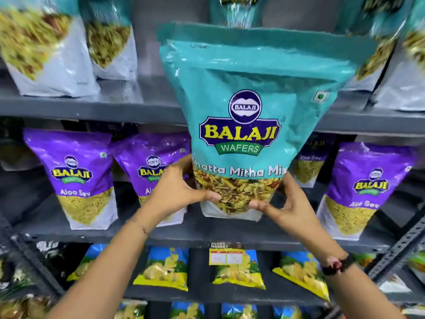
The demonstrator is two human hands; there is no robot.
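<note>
Teal-topped plastic snack pouch (248, 125), white base: six; one large at centre, two upper left (43, 49) (110, 42), one top centre, half hidden (234, 10), two upper right, blurred (377, 49) (414, 65)

Purple plastic Aloo Sev pouch (78, 178): four across middle row; others at (151, 153) (308, 166) (365, 189)

Blue-and-yellow crisp packet (165, 268): four in lower row, four more cut by bottom edge

Yellow-and-red paper shelf tag (226, 255): one, lower centre

Grey metal shelf board (92, 107): three

Hands: two, left hand (177, 189), right hand (289, 203)

Wristbands: one per wrist
</note>
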